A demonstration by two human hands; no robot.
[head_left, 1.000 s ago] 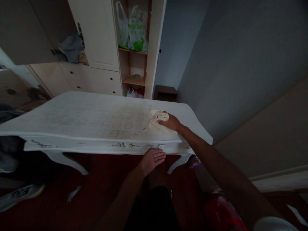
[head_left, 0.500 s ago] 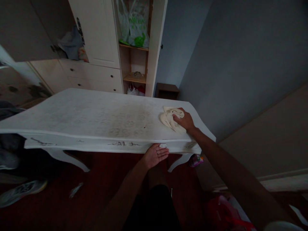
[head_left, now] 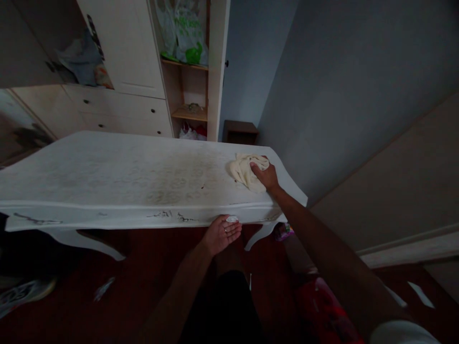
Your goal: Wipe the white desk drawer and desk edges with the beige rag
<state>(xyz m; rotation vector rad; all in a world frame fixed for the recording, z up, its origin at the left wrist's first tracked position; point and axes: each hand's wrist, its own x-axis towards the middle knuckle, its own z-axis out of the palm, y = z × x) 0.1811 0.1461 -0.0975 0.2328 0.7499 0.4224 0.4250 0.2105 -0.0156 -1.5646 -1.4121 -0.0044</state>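
A bunched cream cloth (head_left: 247,174) lies on the right part of a white table (head_left: 107,157). My right hand (head_left: 266,176) grips the cloth, thumb on top, and presses it against the tabletop. Grey-brown smudges cover the middle of the surface, with a small dark speck left of the cloth. At the table's front edge my left hand (head_left: 223,234) is palm up, fingers stretched out, a ring on one of them. Just above those fingers sits a white oval knob (head_left: 232,219) on the front panel; whether the hand touches it I cannot tell.
Behind the table stands a white wardrobe (head_left: 124,48) with an open section holding plastic bags (head_left: 190,33). A small brown box-like stand (head_left: 240,133) is by the grey wall (head_left: 340,86). A shoe (head_left: 27,294) lies on the dark red floor at left; red bags (head_left: 322,306) at right.
The view has turned slightly right, so everything sits further left. My right hand still grips the cloth, whose folds have shifted a little. My left hand stays at the table's front edge.
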